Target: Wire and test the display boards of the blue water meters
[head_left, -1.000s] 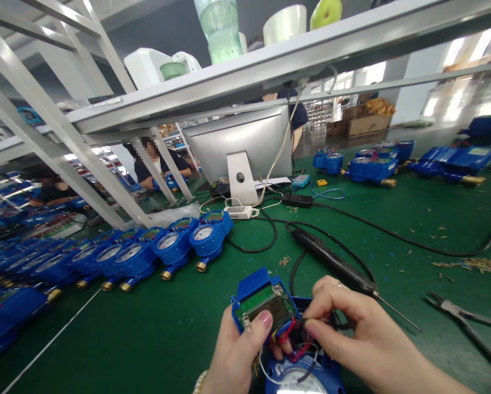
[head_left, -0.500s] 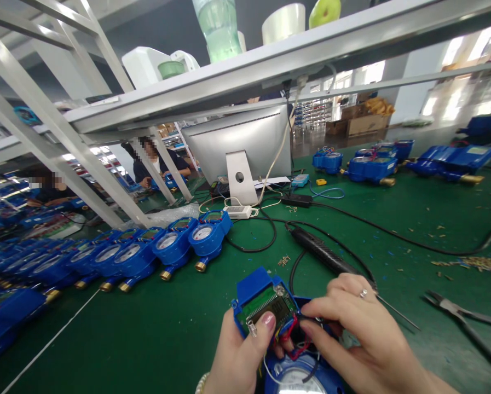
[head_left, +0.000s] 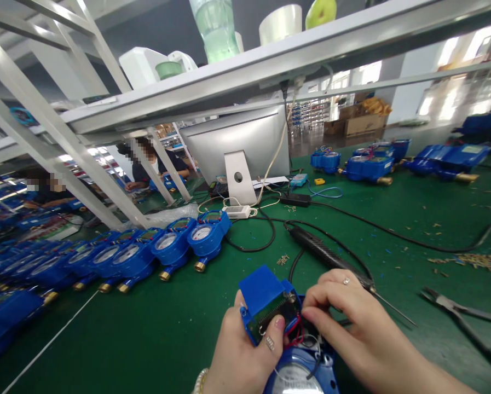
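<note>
My left hand grips a blue housing with a circuit board in it, thumb on the board's front. The housing is tilted above a blue meter with a round dial at the bottom edge. Red wires run between the housing and the meter. My right hand is at the housing's right side, thumb and forefinger pinched together by the wires; what they hold is too small to tell. A black corded tool with a thin metal shaft lies just behind my right hand.
Rows of blue meters fill the left side. Pliers lie at the right, near scattered small pins. Behind stand a monitor and more meters. A shelf crosses above; people sit beyond its legs.
The blue housing has tipped, so its blue face shows more and its board less. My right hand has shifted slightly, with its fingers still near the wires.
</note>
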Motion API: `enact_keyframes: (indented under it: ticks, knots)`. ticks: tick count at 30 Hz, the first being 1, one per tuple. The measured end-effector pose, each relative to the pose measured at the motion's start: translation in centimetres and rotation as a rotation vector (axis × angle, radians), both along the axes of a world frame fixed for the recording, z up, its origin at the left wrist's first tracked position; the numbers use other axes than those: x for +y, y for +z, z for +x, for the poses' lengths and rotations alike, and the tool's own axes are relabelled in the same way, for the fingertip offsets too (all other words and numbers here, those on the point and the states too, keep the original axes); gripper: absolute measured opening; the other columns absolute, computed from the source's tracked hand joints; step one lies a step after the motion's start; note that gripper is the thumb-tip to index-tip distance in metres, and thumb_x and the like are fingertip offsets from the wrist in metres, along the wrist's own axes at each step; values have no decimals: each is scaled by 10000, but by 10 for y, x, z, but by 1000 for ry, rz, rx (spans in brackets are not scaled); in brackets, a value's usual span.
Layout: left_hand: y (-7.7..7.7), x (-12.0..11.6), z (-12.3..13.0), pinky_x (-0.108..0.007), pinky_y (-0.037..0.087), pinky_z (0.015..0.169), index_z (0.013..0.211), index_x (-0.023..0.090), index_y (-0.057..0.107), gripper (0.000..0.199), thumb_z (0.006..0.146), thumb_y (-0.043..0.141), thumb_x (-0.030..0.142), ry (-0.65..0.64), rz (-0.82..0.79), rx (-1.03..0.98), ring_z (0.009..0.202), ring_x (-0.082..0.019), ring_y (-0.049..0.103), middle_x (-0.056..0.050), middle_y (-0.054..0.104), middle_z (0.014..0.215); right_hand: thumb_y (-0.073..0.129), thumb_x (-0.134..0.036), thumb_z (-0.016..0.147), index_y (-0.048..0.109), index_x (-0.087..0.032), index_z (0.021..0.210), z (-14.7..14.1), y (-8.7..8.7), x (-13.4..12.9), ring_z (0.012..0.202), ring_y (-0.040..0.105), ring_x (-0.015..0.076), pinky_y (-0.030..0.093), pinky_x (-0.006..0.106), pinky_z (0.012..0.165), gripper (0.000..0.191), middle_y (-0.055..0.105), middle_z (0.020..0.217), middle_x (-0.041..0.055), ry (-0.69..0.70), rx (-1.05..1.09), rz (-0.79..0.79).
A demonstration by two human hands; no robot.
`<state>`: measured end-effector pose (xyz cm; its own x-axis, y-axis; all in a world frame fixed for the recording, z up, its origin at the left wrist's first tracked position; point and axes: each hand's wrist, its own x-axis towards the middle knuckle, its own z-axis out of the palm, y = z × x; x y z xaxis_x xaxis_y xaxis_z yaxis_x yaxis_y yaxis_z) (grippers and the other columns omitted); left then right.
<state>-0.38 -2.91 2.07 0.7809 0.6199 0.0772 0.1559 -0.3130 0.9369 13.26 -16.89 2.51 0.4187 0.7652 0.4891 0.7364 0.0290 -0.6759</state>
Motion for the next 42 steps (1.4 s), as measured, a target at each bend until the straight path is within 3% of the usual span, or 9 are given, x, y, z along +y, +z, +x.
enact_keyframes:
  ticks: [2, 5, 8, 13, 17, 25, 33, 42]
  knots:
    - [1, 5, -1, -243, 499, 564, 941, 116, 626, 292, 798, 626, 371, -88, -5, 19, 577, -175, 615, -45, 660, 641, 567, -206, 909, 607, -210, 771, 7, 4, 0, 776, 487, 176, 359, 302, 701, 144, 558, 759, -3, 10, 88, -32]
    - [1, 6, -2, -230, 479, 557, 901, 111, 629, 296, 806, 628, 392, -146, -177, -49, 562, -158, 595, -34, 647, 603, 635, -261, 866, 636, -223, 706, 16, 8, 1, 720, 490, 162, 346, 294, 675, 165, 555, 698, -21, 52, 214, -52]
    - [1, 3, 0, -206, 457, 534, 805, 111, 651, 286, 790, 662, 397, -138, -345, -152, 531, -131, 573, -30, 648, 581, 661, -298, 851, 652, -218, 688, 19, 10, 1, 706, 500, 153, 348, 291, 663, 182, 554, 692, -20, 82, 272, -65]
    - [4, 0, 4, -184, 444, 498, 721, 99, 691, 295, 770, 699, 390, -120, -481, -212, 495, -120, 565, -40, 646, 530, 636, -290, 882, 659, -218, 745, 20, 12, -1, 755, 511, 149, 363, 291, 700, 157, 560, 744, -18, 129, 255, -118]
    - [8, -3, 6, -184, 460, 454, 709, 127, 698, 286, 680, 783, 399, -19, -630, -265, 402, -103, 532, -2, 619, 472, 612, -266, 902, 654, -219, 810, 24, 15, -5, 813, 526, 147, 386, 286, 753, 111, 581, 813, -17, 155, 252, -167]
    - [7, -4, 5, -190, 473, 428, 691, 117, 679, 306, 644, 800, 394, 60, -663, -247, 414, -129, 575, -33, 647, 483, 619, -264, 875, 642, -179, 795, 28, 17, -5, 784, 530, 135, 397, 259, 726, 119, 577, 838, -8, 225, 427, -215]
    - [1, -3, 4, -184, 500, 449, 711, 118, 658, 241, 673, 772, 326, 154, -654, -302, 426, -130, 599, -24, 651, 485, 665, -309, 846, 672, -166, 779, 38, 13, -5, 755, 542, 134, 399, 252, 717, 158, 584, 800, -8, 260, 466, -210]
    - [-3, -4, 0, -193, 486, 420, 772, 107, 661, 234, 706, 754, 311, 104, -684, -314, 454, -167, 641, -38, 669, 501, 680, -343, 838, 680, -152, 747, 33, 6, 1, 761, 545, 153, 412, 275, 722, 212, 569, 803, 14, 275, 490, -170]
